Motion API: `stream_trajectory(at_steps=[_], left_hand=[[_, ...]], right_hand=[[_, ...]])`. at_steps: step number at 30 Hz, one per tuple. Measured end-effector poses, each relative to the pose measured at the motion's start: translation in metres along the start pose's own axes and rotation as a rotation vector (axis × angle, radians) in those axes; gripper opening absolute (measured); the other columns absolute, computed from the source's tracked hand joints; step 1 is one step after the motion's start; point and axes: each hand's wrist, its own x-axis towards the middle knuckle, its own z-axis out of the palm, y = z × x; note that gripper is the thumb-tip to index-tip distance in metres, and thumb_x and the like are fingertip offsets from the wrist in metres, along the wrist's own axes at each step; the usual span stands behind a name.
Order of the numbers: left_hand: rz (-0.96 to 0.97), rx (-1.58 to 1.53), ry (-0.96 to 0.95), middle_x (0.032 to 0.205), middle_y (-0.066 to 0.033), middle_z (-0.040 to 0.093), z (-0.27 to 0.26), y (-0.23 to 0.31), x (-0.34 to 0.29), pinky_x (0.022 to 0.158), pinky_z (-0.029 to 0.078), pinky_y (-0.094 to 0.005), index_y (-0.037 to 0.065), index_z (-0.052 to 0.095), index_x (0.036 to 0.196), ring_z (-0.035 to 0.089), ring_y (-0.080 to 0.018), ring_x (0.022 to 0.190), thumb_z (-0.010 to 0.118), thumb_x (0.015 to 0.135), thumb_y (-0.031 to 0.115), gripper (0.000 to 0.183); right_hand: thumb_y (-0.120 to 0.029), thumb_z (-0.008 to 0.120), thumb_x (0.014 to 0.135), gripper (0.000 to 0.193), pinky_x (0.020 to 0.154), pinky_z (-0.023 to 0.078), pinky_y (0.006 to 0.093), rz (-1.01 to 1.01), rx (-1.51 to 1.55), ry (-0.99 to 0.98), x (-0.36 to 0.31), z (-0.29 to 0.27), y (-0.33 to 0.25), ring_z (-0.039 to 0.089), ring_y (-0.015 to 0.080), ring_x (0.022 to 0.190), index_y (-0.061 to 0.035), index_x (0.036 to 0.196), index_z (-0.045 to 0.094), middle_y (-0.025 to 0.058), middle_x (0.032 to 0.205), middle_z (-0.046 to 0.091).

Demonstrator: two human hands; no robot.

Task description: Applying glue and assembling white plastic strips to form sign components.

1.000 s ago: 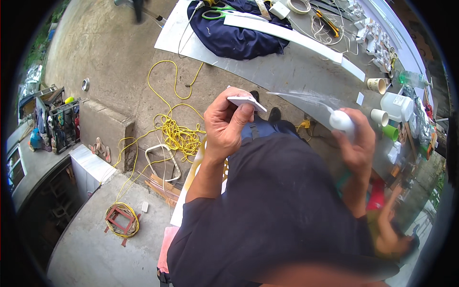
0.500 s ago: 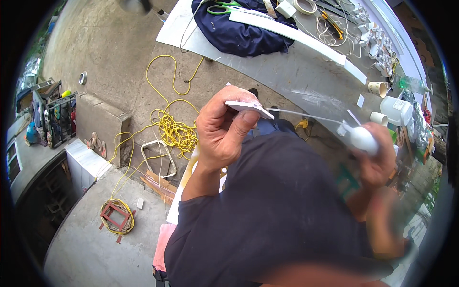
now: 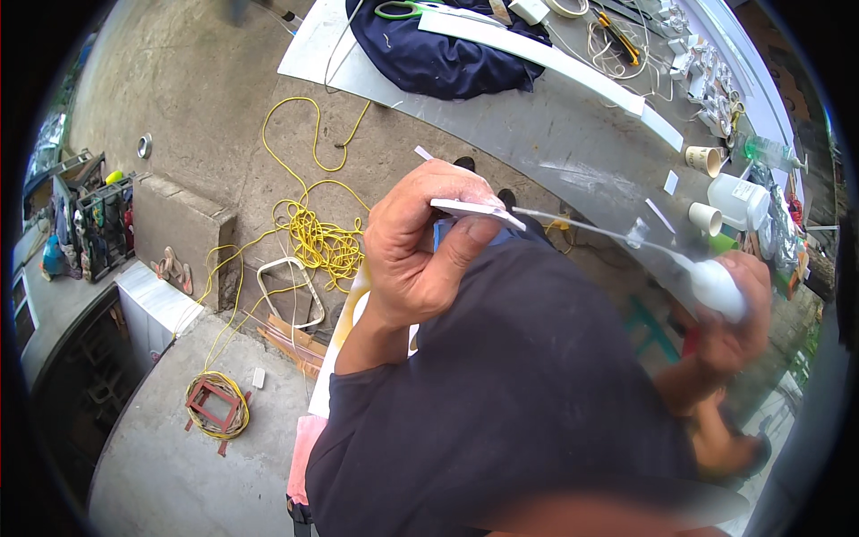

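Raised in front of my chest, my left hand (image 3: 413, 242) pinches a small flat white piece (image 3: 479, 212) between thumb and bent fingers. White smears mark those fingers. Over on the right, my right hand (image 3: 747, 313) is wrapped round a white squeeze bottle (image 3: 718, 291), tilted on its side. From the bottle a long thin tube (image 3: 591, 229) reaches left, its tip close to the right end of the white piece. Whether the tip touches the piece, I cannot tell.
Beyond my hands stands a grey table (image 3: 555, 134) with dark blue cloth (image 3: 447, 58), a long white strip (image 3: 546, 58), green-handled scissors (image 3: 407, 10), a cutter knife (image 3: 619, 40), paper cups (image 3: 703, 161) and a translucent jug (image 3: 739, 202). Yellow cord (image 3: 313, 246) lies tangled on the floor.
My right hand with the squeeze bottle has moved right and slightly down, taking the tube along. My left hand keeps its pinch on the white piece. The whole view has shifted slightly.
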Motion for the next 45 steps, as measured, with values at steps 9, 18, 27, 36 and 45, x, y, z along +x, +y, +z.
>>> stream_trajectory(at_steps=[9,18,27,36,45], left_hand=[[0.005,0.021,0.001,0.094,-0.0116,0.071,0.006,-0.001,0.007,0.069,0.048,-0.0279,0.0,0.07,0.103,0.064,-0.017,0.078,0.078,0.088,-0.002,0.017],[0.029,0.077,-0.024,0.092,-0.0117,0.071,0.005,-0.003,0.011,0.067,0.049,-0.0281,0.0,0.07,0.103,0.064,-0.0181,0.077,0.079,0.085,-0.005,0.021],[0.042,0.1,-0.028,0.091,-0.0121,0.072,0.002,-0.004,0.012,0.067,0.049,-0.029,0.0,0.069,0.103,0.065,-0.0193,0.077,0.08,0.083,-0.005,0.023],[0.071,0.109,-0.036,0.092,-0.0118,0.073,-0.001,-0.005,0.009,0.067,0.05,-0.029,0.001,0.069,0.103,0.066,-0.0188,0.077,0.08,0.084,-0.004,0.022],[0.052,0.081,-0.016,0.092,-0.0114,0.073,-0.002,-0.005,0.007,0.063,0.048,-0.0278,0.001,0.069,0.103,0.065,-0.0179,0.076,0.079,0.084,-0.005,0.023]], right_hand=[[-0.022,0.083,0.083,0.045,0.081,0.052,0.0396,-0.043,-0.105,0.034,0.006,-0.003,-0.007,0.066,0.0307,0.091,0.0054,0.115,0.067,0.0193,0.103,0.069],[-0.021,0.083,0.08,0.045,0.077,0.052,0.0402,-0.037,-0.138,0.033,0.012,-0.002,-0.009,0.066,0.0314,0.087,0.0058,0.113,0.067,0.0194,0.1,0.069],[-0.02,0.083,0.08,0.045,0.076,0.052,0.0402,-0.058,-0.143,0.015,0.014,-0.004,-0.007,0.066,0.0318,0.087,0.0059,0.113,0.067,0.0189,0.1,0.069],[-0.02,0.082,0.08,0.046,0.075,0.052,0.04,-0.065,-0.167,-0.009,0.013,-0.005,-0.011,0.066,0.0322,0.087,0.0063,0.114,0.068,0.0202,0.101,0.069],[-0.019,0.081,0.081,0.045,0.073,0.051,0.0384,-0.101,-0.182,0.004,0.012,-0.008,-0.016,0.067,0.0322,0.084,0.0061,0.116,0.067,0.023,0.101,0.069]])
